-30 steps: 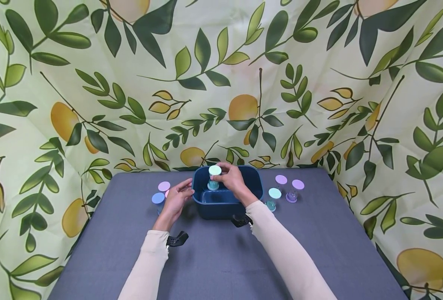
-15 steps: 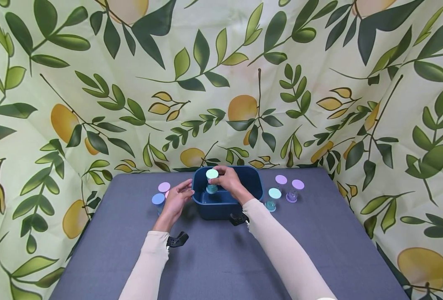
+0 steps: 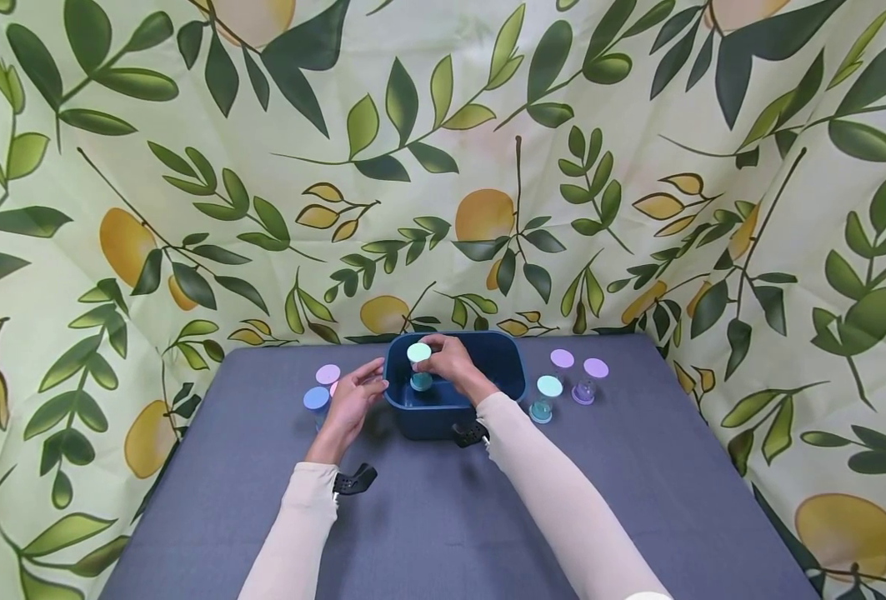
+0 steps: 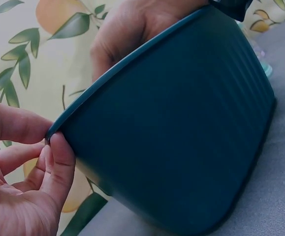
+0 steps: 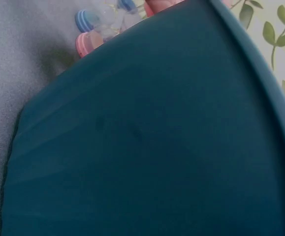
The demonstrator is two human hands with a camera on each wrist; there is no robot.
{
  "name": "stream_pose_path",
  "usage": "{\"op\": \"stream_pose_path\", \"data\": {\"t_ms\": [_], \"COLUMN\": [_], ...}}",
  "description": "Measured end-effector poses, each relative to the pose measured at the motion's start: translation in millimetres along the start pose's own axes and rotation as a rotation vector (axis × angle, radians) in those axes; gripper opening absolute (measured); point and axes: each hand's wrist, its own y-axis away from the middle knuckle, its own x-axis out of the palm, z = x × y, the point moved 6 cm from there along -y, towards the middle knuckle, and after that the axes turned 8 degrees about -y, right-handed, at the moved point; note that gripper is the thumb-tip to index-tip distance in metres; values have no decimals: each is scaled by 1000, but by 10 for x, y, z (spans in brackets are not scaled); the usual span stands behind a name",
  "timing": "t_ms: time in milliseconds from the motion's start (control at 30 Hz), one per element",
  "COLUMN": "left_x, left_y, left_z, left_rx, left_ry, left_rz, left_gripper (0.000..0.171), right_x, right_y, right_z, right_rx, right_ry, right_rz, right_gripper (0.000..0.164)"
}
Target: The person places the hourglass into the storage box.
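Note:
A dark blue plastic bin [image 3: 443, 423] stands on the grey-covered table. My left hand [image 3: 354, 407] pinches its left rim between thumb and finger; the left wrist view shows this grip on the rim [image 4: 127, 60] close up. Inside the bin's left part, my right hand [image 3: 450, 362] grips an upright sand timer with mint-green caps [image 3: 418, 353] by its upper part. Whether its base touches the bin floor I cannot tell. In the right wrist view the bin's wall [image 5: 147, 132] hides the right hand and the timer.
To the bin's right stand another mint sand timer [image 3: 549, 387] and two purple-capped ones, one [image 3: 596, 368] farther right. At left, a blue-capped timer [image 3: 317, 398], a pink-lilac-capped one [image 3: 327, 374] and a partly hidden pink one sit close to my left hand. Patterned cloth [image 3: 412, 183] hangs behind.
My right hand has moved slightly left and down inside the bin with the mint sand timer. The left hand has stayed on the rim.

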Motion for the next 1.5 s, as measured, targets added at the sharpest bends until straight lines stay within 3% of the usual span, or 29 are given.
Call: {"op": "stream_pose_path", "data": {"t_ms": [733,1500], "left_x": [-9,7], "left_y": [14,28], "left_z": [4,1], "left_rx": [-11,-3], "left_ry": [-1,10], "left_rz": [-2,6], "left_gripper": [48,49], "right_x": [88,133], "right_y": [-87,-105], "right_z": [-99,-139], "right_rx": [105,96], "right_ry": [79,160], "right_rz": [43,79], "right_gripper": [46,52]}}
